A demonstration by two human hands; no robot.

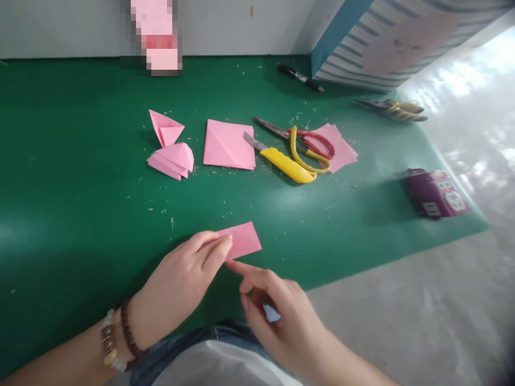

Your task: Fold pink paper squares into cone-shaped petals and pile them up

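Observation:
Near the front of the green table lies a folded strip of pink paper [245, 239]. My left hand [181, 276] grips its left end, thumb and fingers pressed together and hiding that part. The index finger of my right hand [284, 305] is stretched to the strip's lower edge. Its thumb stands apart from the other, curled fingers, and nothing is held there. Beyond the hands are a stack of square pink paper [227, 145] and two folded pink paper pieces, one pointed [167, 128] and one layered [173, 161].
A yellow utility knife [287, 165] and scissors with red and yellow handles [309, 145] lie right of the stack, over more pink paper [341, 147]. Farther out are a pen [300, 76], pliers [394, 110], a purple box [436, 193] and a striped box [386, 43]. Scraps dot the green table [80, 214].

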